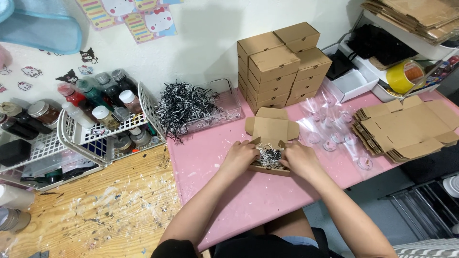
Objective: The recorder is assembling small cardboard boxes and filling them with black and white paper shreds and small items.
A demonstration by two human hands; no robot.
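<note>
On the pink table (224,191), both hands, left hand (239,156) and right hand (300,158), press closed around the open cardboard box (270,131); black-and-white shredded paper (270,155) could spill out if squeezed unevenly.

Head view, looking down. Both bare forearms are extended forward from the lower edge of the frame and converge toward the centre. The left hand (238,156) is shown palm down, knuckles uppermost, with the fingers curled downward and their tips hidden from view. The right hand (300,158) is held in a mirrored pose, fingers likewise bent downward. The two hands are set near each other, with a narrow gap between them. Both wrists are kept nearly straight.
</note>
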